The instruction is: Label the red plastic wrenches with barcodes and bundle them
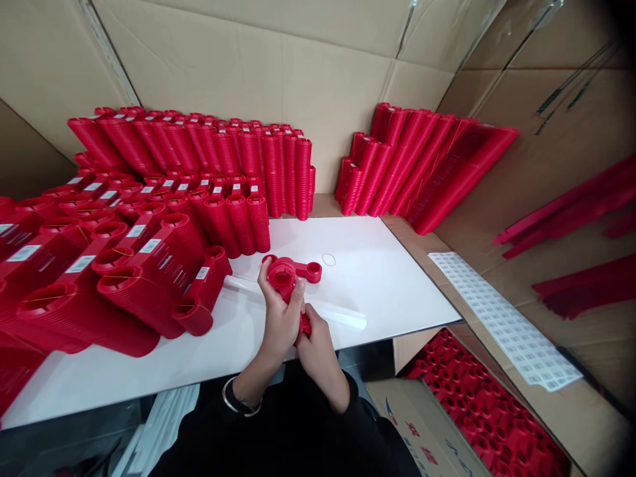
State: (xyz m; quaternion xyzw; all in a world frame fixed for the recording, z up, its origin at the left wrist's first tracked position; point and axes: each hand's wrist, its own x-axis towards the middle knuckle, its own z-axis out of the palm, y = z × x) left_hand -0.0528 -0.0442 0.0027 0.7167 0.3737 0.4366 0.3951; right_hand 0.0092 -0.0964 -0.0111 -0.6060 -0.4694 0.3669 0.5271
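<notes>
Both hands are on a red plastic piece [282,277] with a round ring at its far end, held tilted over the front edge of the table. The fingers of my left hand [279,324] wrap around its ring end. Closer to my body, my right hand [317,341] is closed on the lower end, which its fingers partly hide. Just beyond the hands, another red ring-ended piece [313,271] lies on the white tabletop, partly covered by the held one. A thin rubber band [328,260] rests to its right. A clear plastic strip [342,314] runs behind my hands.
Banded stacks of red pieces [149,265] with barcode labels crowd the left. More stacks [397,165] lean against the cardboard wall at back right. A sticker sheet [501,318] lies on the right ledge, above a carton of loose red pieces [487,404].
</notes>
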